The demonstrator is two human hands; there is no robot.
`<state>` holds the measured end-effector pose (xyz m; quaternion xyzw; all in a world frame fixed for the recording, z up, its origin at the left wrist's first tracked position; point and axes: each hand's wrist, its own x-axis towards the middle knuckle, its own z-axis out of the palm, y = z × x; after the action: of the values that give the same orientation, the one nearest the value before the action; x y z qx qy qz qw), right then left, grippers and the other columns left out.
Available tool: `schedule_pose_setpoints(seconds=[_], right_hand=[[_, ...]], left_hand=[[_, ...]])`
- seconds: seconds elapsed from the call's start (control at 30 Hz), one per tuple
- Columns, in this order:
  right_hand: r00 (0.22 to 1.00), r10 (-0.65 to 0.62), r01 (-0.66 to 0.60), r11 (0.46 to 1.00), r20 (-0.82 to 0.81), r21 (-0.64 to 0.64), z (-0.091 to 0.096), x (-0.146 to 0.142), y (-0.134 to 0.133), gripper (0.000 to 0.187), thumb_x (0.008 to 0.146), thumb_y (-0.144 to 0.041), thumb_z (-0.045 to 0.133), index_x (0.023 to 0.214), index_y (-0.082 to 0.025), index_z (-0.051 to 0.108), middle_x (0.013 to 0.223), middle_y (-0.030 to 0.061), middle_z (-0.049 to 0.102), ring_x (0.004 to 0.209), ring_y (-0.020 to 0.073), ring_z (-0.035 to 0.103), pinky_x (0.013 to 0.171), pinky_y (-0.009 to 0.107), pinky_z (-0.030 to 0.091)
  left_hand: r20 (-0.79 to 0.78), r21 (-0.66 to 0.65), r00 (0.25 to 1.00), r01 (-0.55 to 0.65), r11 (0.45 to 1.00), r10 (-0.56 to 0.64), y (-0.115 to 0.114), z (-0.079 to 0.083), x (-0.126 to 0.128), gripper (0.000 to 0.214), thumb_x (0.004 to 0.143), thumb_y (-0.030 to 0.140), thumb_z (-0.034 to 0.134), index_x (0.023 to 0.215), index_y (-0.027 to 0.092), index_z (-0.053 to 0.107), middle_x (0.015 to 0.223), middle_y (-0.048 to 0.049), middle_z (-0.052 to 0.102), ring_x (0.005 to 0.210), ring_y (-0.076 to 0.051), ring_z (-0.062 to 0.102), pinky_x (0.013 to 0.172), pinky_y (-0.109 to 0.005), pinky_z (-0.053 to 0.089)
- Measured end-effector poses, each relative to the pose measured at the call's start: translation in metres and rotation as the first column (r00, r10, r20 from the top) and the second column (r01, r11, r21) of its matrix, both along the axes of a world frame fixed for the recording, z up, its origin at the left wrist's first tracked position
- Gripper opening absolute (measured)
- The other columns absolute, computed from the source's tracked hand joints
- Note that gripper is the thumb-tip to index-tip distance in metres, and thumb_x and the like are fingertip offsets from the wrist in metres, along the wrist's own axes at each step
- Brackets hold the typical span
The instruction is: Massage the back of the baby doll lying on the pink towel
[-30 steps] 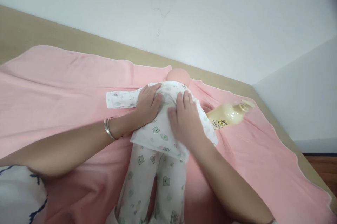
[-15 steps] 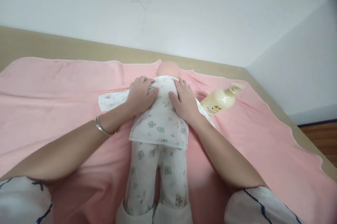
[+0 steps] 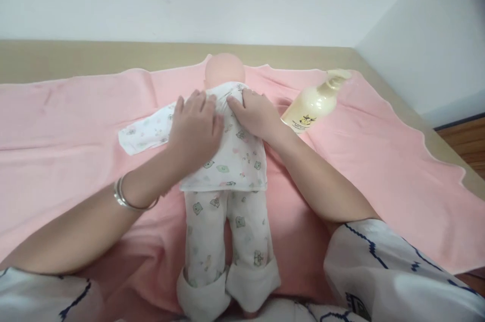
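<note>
A baby doll in a white printed top and trousers lies on a pink towel, its bald head toward the wall. My left hand rests flat on the left side of its upper body, fingers stretched out. Opposite it, my right hand lies on the right side near the shoulder, fingers pressed onto the cloth. One doll sleeve sticks out to the left. A silver bracelet circles my left wrist.
A cream pump bottle lies on its side on the towel right of the doll. The towel covers a tan surface against a white wall. Wooden floor shows at the far right.
The view has swung so the doll lies straight ahead. Both hands have slid up the doll's body toward the shoulders, with the right hand moving off the middle to the right side.
</note>
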<state>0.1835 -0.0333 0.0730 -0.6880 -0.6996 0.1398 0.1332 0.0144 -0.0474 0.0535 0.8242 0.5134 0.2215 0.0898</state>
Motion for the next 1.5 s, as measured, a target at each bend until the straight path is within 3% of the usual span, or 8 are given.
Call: schedule_pose_setpoints(seconds=[0.07, 0.13, 0.33, 0.57, 0.87, 1.17, 1.37, 1.5], right_hand=[[0.999, 0.021, -0.023, 0.999, 0.041, 0.043, -0.002, 0.0, 0.0, 0.059, 0.112, -0.044, 0.029, 0.141, -0.002, 0.057, 0.149, 0.0246, 0.06, 0.142, 0.0367, 0.053, 0.125, 0.053, 0.034], [0.991, 0.044, -0.056, 0.994, 0.129, 0.089, 0.001, -0.007, -0.014, 0.055, 0.111, -0.039, 0.03, 0.139, 0.0, 0.057, 0.143, 0.026, 0.062, 0.137, 0.0382, 0.057, 0.121, 0.053, 0.038], [0.952, 0.088, -0.123, 0.987, 0.292, 0.105, 0.015, -0.026, -0.048, 0.053, 0.11, -0.033, 0.032, 0.137, 0.005, 0.057, 0.128, 0.0295, 0.067, 0.122, 0.0413, 0.063, 0.106, 0.052, 0.048], [1.0, -0.026, 0.026, 0.998, -0.003, 0.05, -0.004, 0.002, 0.005, 0.056, 0.112, -0.046, 0.03, 0.134, -0.006, 0.062, 0.143, 0.0226, 0.063, 0.135, 0.0363, 0.057, 0.117, 0.052, 0.043], [0.97, 0.065, -0.113, 0.973, 0.233, 0.2, -0.003, -0.036, -0.054, 0.067, 0.109, -0.039, 0.038, 0.156, 0.008, 0.041, 0.161, 0.0308, 0.046, 0.154, 0.0423, 0.041, 0.13, 0.052, 0.03], [0.999, 0.0, 0.0, 1.0, 0.042, -0.004, 0.007, -0.007, -0.008, 0.061, 0.111, -0.05, 0.027, 0.132, -0.005, 0.062, 0.135, 0.0238, 0.069, 0.125, 0.0399, 0.064, 0.112, 0.055, 0.045], [0.952, 0.056, -0.104, 0.984, 0.301, 0.147, 0.005, -0.032, -0.047, 0.05, 0.109, -0.033, 0.033, 0.133, 0.001, 0.059, 0.131, 0.0268, 0.066, 0.127, 0.0395, 0.06, 0.113, 0.049, 0.044], [0.963, 0.05, -0.095, 0.982, 0.264, 0.162, 0.008, -0.034, -0.048, 0.047, 0.108, -0.032, 0.036, 0.13, 0.0, 0.063, 0.125, 0.0244, 0.07, 0.121, 0.0387, 0.063, 0.108, 0.05, 0.049]], left_hand=[[0.028, 0.021, 0.998, 0.057, 0.998, -0.057, -0.008, 0.0, 0.005, 0.053, 0.103, 0.031, 0.031, 0.145, 0.006, 0.053, 0.165, -0.0217, 0.045, 0.163, -0.036, 0.03, 0.137, -0.063, 0.019], [0.08, -0.025, 0.995, 0.064, 0.998, -0.062, 0.0, 0.001, 0.006, 0.043, 0.101, 0.027, 0.035, 0.132, 0.011, 0.06, 0.157, -0.0191, 0.054, 0.158, -0.036, 0.039, 0.134, -0.061, 0.03], [0.105, -0.244, 0.985, -0.106, 0.964, 0.135, 0.046, 0.003, -0.001, 0.035, 0.103, 0.042, 0.034, 0.081, 0.022, 0.052, 0.095, -0.0133, 0.069, 0.098, -0.033, 0.069, 0.098, -0.059, 0.058], [0.041, -0.029, 0.998, 0.044, 0.999, -0.043, 0.001, 0.003, 0.007, 0.047, 0.103, 0.031, 0.032, 0.136, 0.007, 0.057, 0.148, -0.0224, 0.057, 0.153, -0.039, 0.043, 0.13, -0.062, 0.035], [0.125, -0.241, 0.986, -0.081, 0.967, 0.114, 0.048, 0.0, -0.005, 0.031, 0.097, 0.036, 0.036, 0.08, 0.021, 0.056, 0.089, -0.0122, 0.068, 0.09, -0.03, 0.067, 0.09, -0.051, 0.056], [-0.04, 0.055, 0.998, 0.043, 0.998, -0.041, -0.004, 0.004, 0.001, 0.026, 0.097, 0.029, 0.04, 0.091, 0.017, 0.062, 0.097, -0.0163, 0.064, 0.107, -0.035, 0.066, 0.099, -0.054, 0.057], [0.033, -0.063, 0.994, 0.109, 0.992, -0.107, 0.03, 0.0, -0.006, 0.024, 0.091, 0.028, 0.044, 0.07, 0.02, 0.053, 0.079, -0.0111, 0.059, 0.092, -0.033, 0.068, 0.094, -0.057, 0.056], [0.157, -0.15, 0.987, -0.007, 0.989, 0.031, 0.046, -0.008, -0.003, 0.026, 0.095, 0.034, 0.04, 0.08, 0.021, 0.058, 0.087, -0.0132, 0.067, 0.093, -0.033, 0.068, 0.091, -0.054, 0.055]])
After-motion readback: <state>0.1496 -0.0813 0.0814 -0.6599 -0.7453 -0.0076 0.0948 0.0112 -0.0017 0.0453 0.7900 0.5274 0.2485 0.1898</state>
